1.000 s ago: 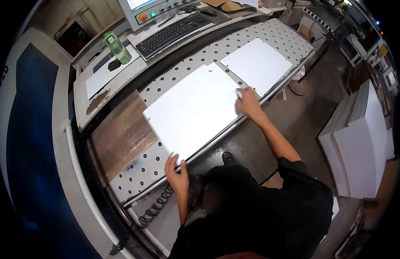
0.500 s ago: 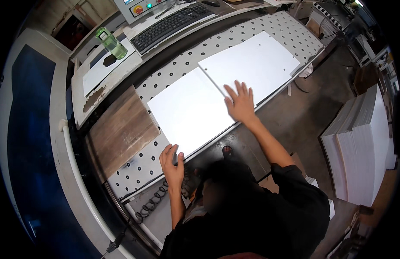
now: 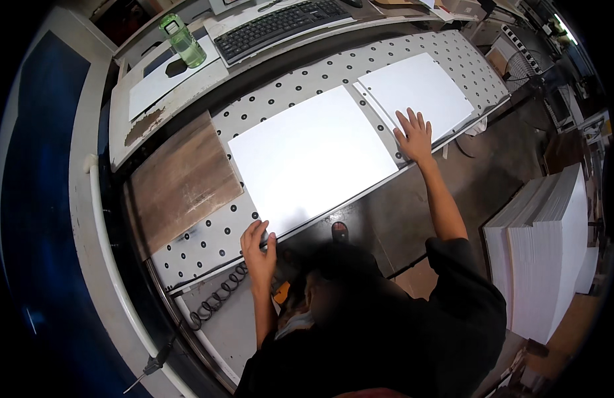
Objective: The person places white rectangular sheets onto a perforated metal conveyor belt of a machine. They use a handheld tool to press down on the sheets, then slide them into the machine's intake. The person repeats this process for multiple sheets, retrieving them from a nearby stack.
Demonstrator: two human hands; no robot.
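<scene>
Two white sheets lie on the pale, black-dotted table top (image 3: pixel 267 106), a strip of dotted surface showing between them. My left hand (image 3: pixel 257 247) rests at the near left corner of the larger sheet (image 3: pixel 313 159), fingers bent and slightly apart, with the thumb by its edge. Farther right, my right hand (image 3: pixel 414 134) lies with fingers spread on the near left part of the second sheet (image 3: pixel 420 89). That one has a narrow strip along its left edge, perhaps another sheet's edge underneath. Neither hand grips anything visible.
A worn brown board (image 3: pixel 187 182) covers the table's left part. Behind stand a black keyboard (image 3: pixel 280 30) and a green bottle (image 3: pixel 184 43). A tall stack of white sheets (image 3: pixel 539 259) stands at right. A coiled black hose (image 3: pixel 217 295) hangs below the near edge.
My right hand has moved right along with the second sheet, which has come away from the larger one, leaving a gap. My left hand stays at its corner. The view has shifted slightly.
</scene>
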